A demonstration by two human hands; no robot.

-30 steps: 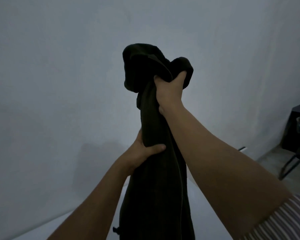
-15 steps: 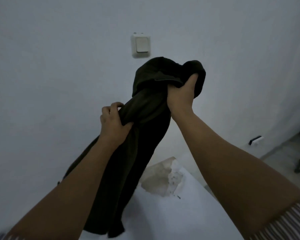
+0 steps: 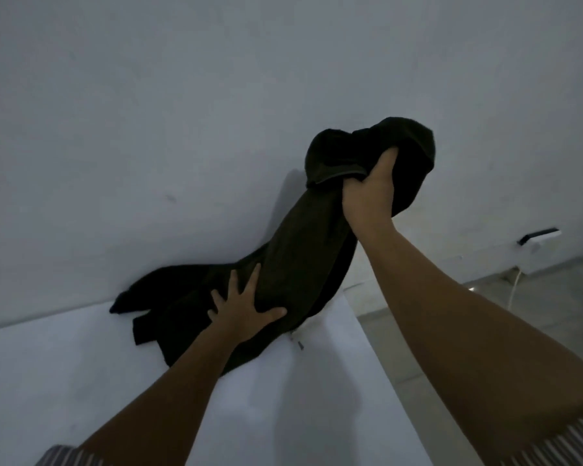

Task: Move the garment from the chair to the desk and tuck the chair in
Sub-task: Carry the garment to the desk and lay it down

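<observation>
The dark garment (image 3: 293, 264) is half down on the white table (image 3: 81, 364): its lower end lies there under the flat, spread left hand (image 3: 246, 307), while the right hand (image 3: 371, 193) grips the bunched top aloft. The chair, unseen, is presumably not tucked in yet.

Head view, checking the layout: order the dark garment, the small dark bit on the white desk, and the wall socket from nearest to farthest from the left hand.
From the left hand:
1. Dark garment, directly under the palm, touching.
2. Small dark bit on the white desk, just right of the hand.
3. Wall socket, far right on the wall.
</observation>
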